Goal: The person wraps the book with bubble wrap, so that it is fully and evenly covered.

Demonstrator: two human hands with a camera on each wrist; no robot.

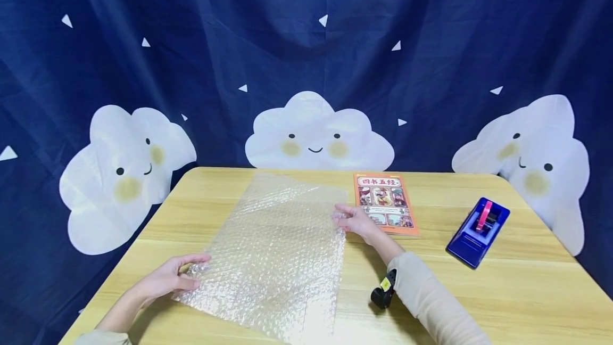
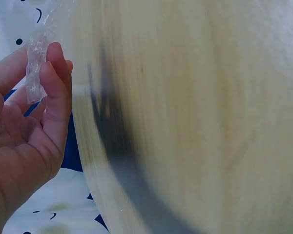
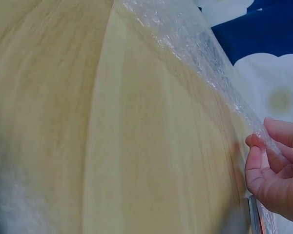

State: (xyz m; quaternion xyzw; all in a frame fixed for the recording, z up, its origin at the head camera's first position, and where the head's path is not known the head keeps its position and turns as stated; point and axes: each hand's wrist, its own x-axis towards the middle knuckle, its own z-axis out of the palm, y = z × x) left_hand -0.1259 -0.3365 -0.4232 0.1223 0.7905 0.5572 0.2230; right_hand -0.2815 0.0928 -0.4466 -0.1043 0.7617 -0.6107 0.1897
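Observation:
A clear sheet of bubble wrap (image 1: pixel 278 249) stretches between both hands over the wooden table. My left hand (image 1: pixel 167 277) pinches its near left edge between thumb and fingers; the left wrist view shows the crumpled plastic edge (image 2: pixel 36 73) in that grip. On the far right side, my right hand (image 1: pixel 354 221) pinches the opposite edge, and in the right wrist view the film (image 3: pixel 215 73) runs up from those fingertips. An orange illustrated book (image 1: pixel 385 204) lies just beyond the right hand, partly covered by it.
A blue tape dispenser (image 1: pixel 479 232) with a red piece on top stands on the table's (image 1: pixel 527 292) right side. Behind the table hangs a dark blue curtain (image 1: pixel 297 41) with smiling clouds. A black wrist camera (image 1: pixel 383 293) is strapped to the right wrist.

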